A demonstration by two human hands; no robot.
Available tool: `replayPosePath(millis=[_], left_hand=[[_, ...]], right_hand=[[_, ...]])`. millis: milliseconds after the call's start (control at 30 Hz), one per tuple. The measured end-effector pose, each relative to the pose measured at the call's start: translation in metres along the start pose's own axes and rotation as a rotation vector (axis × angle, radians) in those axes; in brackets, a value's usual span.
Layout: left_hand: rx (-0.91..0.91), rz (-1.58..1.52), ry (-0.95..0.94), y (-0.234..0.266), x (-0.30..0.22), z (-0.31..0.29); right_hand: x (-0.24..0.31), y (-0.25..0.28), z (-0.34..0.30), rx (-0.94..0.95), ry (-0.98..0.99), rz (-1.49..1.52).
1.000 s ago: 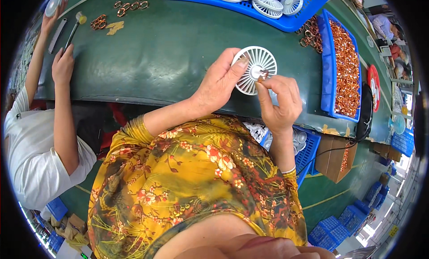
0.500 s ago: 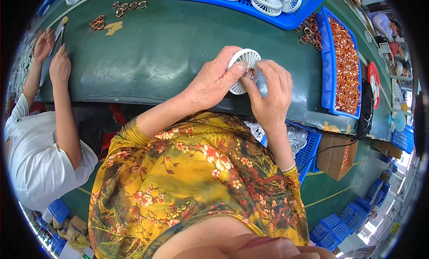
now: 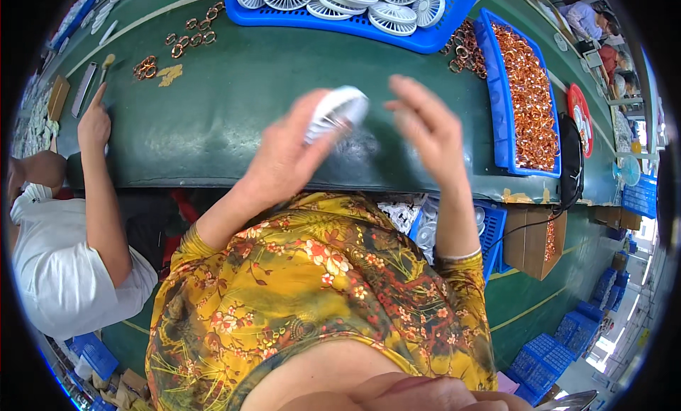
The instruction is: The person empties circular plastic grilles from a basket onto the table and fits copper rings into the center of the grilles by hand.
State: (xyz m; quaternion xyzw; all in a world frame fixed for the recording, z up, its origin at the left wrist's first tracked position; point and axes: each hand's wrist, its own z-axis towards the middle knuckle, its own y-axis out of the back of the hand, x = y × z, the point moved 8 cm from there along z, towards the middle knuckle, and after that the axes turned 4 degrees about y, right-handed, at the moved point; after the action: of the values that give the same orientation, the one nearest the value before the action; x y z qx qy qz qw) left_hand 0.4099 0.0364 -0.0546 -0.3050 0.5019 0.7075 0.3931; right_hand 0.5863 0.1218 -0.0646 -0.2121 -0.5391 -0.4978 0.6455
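A round white slotted fan grille point(image 3: 346, 104) is gripped by my left hand point(image 3: 284, 152), with the thumb over its near side. It is tilted almost edge-on and smeared by motion, so whether a copper ring sits at its centre cannot be seen. To its right, over the green table point(image 3: 234, 106), my right hand point(image 3: 434, 130) is apart from the grille. Its fingers are spread and blurred, and nothing shows between them.
White grilles fill a blue basket point(image 3: 418, 42) at the back. A blue bin point(image 3: 502, 127) of copper rings point(image 3: 525, 91) stands right, beside a black bag point(image 3: 572, 155). Loose rings point(image 3: 145, 67) lie at the far left. A co-worker's hand point(image 3: 93, 127) is near a brush point(image 3: 106, 63).
My right hand has come away from the grille's centre, where a copper ring showed between the fingers. My left hand has moved left and tipped the grille. One co-worker's hand has dropped from the tabletop.
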Motion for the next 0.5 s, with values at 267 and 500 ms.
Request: replayPosePath(millis=[267,500], left_hand=[[-0.481,1.060,0.180,0.080,0.081,-0.009],[-0.437,0.750,-0.342,0.039,0.015,0.073]], right_hand=[[-0.096,0.115,0.056,-0.292,-0.257,-1.135],[-0.084,0.126,0.035,-0.310,-0.329,-0.989]])
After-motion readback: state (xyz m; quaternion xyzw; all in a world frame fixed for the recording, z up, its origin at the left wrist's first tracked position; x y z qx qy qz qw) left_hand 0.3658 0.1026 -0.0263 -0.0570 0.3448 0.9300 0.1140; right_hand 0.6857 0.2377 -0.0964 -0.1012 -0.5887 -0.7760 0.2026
